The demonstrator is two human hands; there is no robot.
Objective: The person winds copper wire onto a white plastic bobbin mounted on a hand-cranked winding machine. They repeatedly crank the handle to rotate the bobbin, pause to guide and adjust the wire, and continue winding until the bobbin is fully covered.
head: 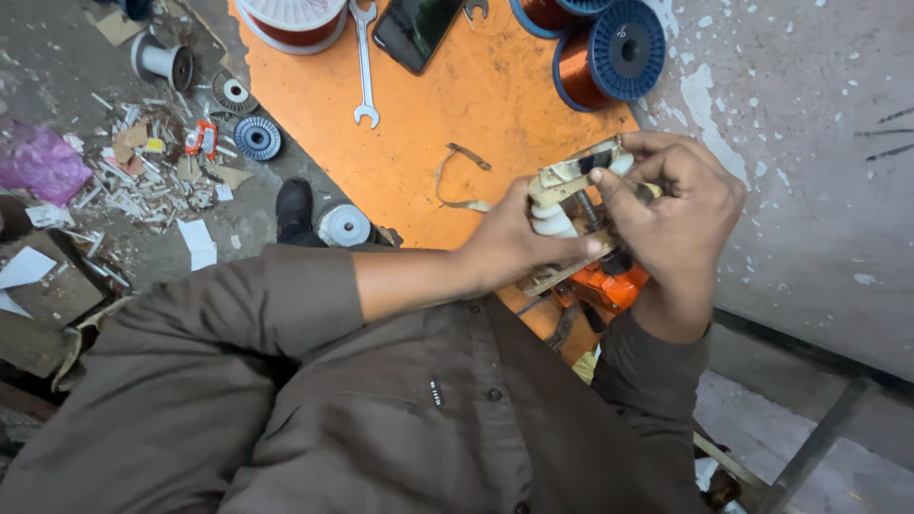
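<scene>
My left hand (pixel 519 243) grips a small metal frame (pixel 571 176) with a white wrapped coil (pixel 550 221) and a shaft through it, held over the near edge of an orange table (pixel 457 105). My right hand (pixel 676 214) closes around the frame's far side, with one finger pressed on its top bar. Under both hands sits an orange tool body (pixel 614 284). Much of the frame is hidden by my fingers.
On the table lie a spanner (pixel 364 67), a dark phone (pixel 414 30), a loose strip (pixel 462 176) and spools of copper wire (pixel 609 52), (pixel 290 21). The floor at left holds paper scraps (pixel 143 171), empty spools (pixel 257 138), (pixel 164 59) and a dark shoe (pixel 293 205).
</scene>
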